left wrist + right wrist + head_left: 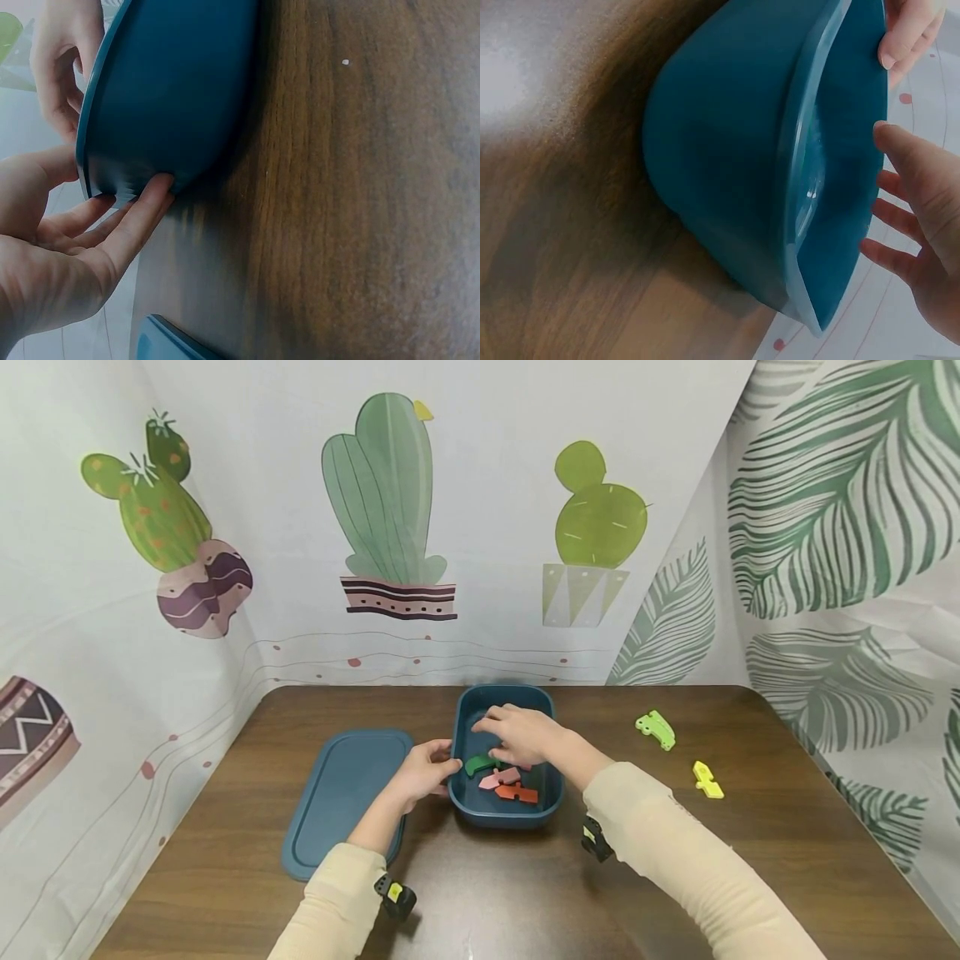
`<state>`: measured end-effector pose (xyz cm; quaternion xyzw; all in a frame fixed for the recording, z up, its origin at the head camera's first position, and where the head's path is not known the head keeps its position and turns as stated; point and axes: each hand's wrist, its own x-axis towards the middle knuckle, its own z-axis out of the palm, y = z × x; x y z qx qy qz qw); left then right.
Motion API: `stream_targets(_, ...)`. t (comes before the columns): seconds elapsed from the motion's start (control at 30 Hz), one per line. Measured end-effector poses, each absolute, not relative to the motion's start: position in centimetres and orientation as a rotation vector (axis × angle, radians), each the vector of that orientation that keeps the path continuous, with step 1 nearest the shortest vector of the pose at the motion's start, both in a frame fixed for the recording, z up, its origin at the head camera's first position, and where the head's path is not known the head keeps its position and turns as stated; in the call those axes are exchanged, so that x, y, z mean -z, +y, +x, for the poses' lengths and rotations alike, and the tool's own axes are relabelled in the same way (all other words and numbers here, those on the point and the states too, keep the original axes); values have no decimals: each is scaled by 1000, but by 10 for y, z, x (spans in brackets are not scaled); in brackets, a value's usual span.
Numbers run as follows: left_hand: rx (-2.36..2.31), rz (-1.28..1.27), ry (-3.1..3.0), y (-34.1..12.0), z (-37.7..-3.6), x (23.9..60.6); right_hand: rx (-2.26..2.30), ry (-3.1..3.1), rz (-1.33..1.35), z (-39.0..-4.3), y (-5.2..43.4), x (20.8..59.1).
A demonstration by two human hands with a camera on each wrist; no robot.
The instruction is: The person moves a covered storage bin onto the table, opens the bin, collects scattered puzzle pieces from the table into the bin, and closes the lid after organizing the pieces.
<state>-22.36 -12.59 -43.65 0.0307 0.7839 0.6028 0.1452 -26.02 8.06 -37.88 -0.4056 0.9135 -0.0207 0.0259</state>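
A dark teal box (551, 793) stands mid-table with a green piece (478, 765), a pink piece (501, 777) and an orange piece (519, 792) inside. My left hand (448, 766) lies against the box's left outer wall. In the left wrist view that hand (112, 187) has straight fingers (139, 217) on the wall of the box (172, 90), thumb by the rim. My right hand (495, 728) hovers over the inside of the box. The right wrist view shows this hand (889, 195) with fingers spread and nothing in it, beside the box (727, 150).
The box's teal lid (345, 802) lies flat just left of my left hand. A light green piece (656, 729) and a yellow piece (707, 779) lie on the brown table (787, 860) to the right. Printed curtains close in the back and both sides.
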Motion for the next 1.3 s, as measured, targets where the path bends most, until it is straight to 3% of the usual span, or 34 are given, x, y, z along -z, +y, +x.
stream_targets(0.63, -1726, 54, 2265, -125, -225, 437, 77, 2861, -1338, -251, 97, 375)
stream_targets(0.93, -1723, 68, 2267, -121, -209, 410, 111, 2952, -1347, -250, 114, 378)
stream_targets(1.3, -1730, 68, 2267, -120, -206, 406, 108, 3040, -1346, -248, 135, 376)
